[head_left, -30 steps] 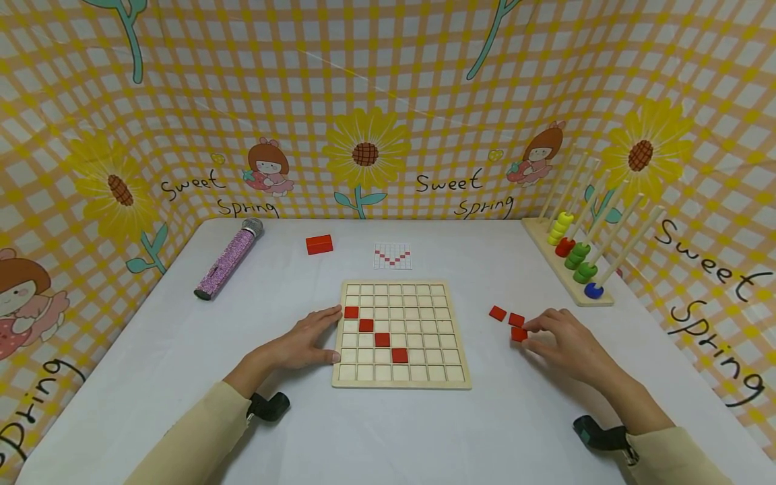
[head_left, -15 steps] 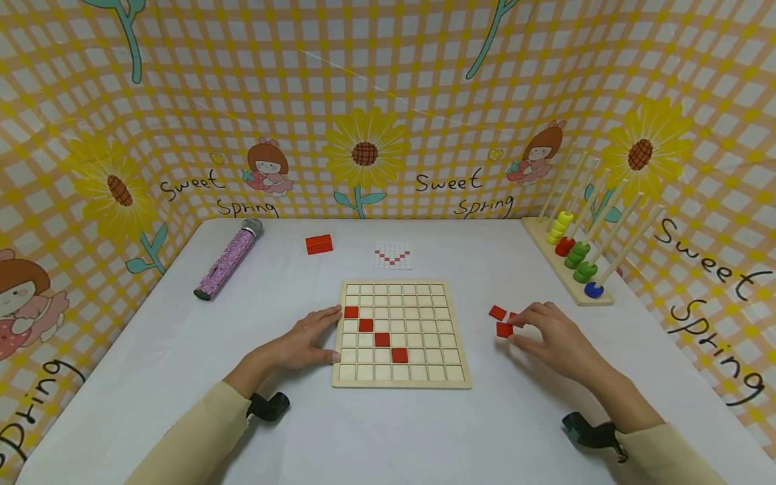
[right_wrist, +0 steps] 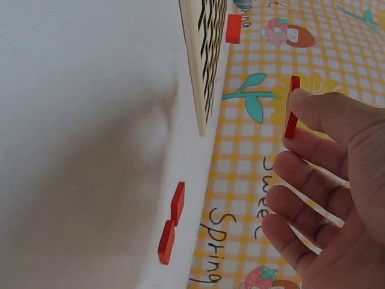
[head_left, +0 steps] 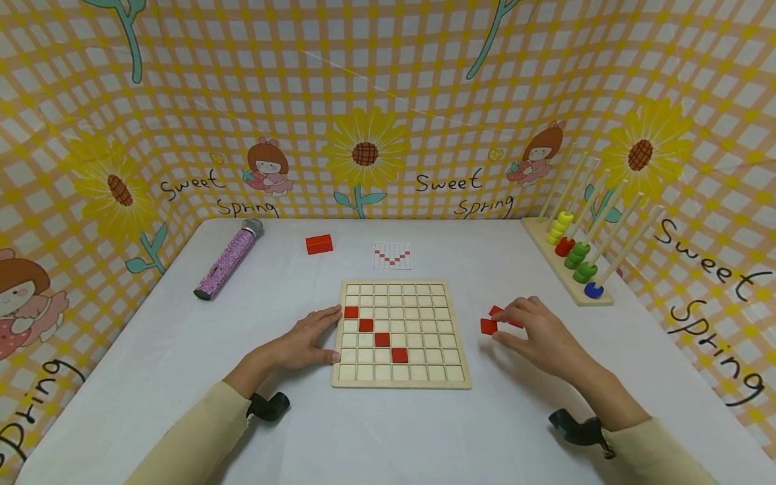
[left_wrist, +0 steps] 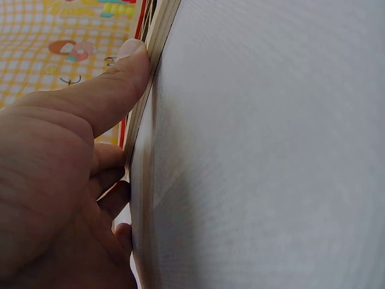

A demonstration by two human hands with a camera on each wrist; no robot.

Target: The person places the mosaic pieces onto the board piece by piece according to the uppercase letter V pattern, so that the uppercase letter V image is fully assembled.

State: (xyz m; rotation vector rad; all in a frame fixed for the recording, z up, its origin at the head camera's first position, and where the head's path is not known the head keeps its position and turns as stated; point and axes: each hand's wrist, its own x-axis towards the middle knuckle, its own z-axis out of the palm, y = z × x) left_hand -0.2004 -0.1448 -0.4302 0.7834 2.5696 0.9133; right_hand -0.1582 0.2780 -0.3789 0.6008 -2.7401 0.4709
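A wooden grid board (head_left: 424, 340) lies mid-table with red square tiles in a descending diagonal, the lowest tile (head_left: 399, 355) near the front. My left hand (head_left: 300, 341) rests against the board's left edge, thumb and fingertips touching it; the left wrist view shows the thumb (left_wrist: 114, 84) on the rim. To the right of the board, my right hand (head_left: 545, 340) pinches a red square tile (head_left: 488, 327) between thumb and index finger, lifted off the table in the right wrist view. Two loose red tiles (right_wrist: 174, 223) lie on the table, partly hidden by that hand in the head view.
Behind the board lies a small pattern card (head_left: 393, 256) with a red V of squares. A red block (head_left: 319, 244) and a glittery pink microphone (head_left: 229, 260) are at the back left. A bead counting rack (head_left: 570, 263) with upright pegs stands at the right edge.
My right hand has moved left with the pinched tile, away from where it was and toward the board, passing over the loose tiles. The left hand and board have stayed put.
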